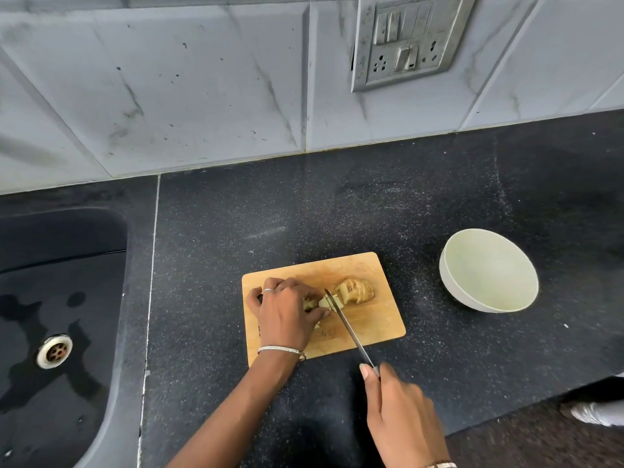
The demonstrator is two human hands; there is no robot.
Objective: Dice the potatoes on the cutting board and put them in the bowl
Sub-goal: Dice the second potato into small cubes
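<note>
far left, a black sink [101, 231] with a steel drain [54, 351] and wet patches on its floor. moving right onto the speckled black countertop [236, 231], a wooden cutting board [371, 329] lies flat. the left hand [287, 312] sits on the board's left part, fingers curled down over pale potato pieces [323, 302], pinning them; it hides most of them, so i can't count them. the knife [347, 327] slants across the board, its tip at those pieces. just right of the tip lies a sliced potato [356, 290], yellow-brown, its slices leaning together. the right hand [401, 413], off the board's near edge, grips the knife handle. further right, well apart from the board, sits a pale bowl [450, 288]. count: one board, one knife, one bowl, two lots of potato.
</note>
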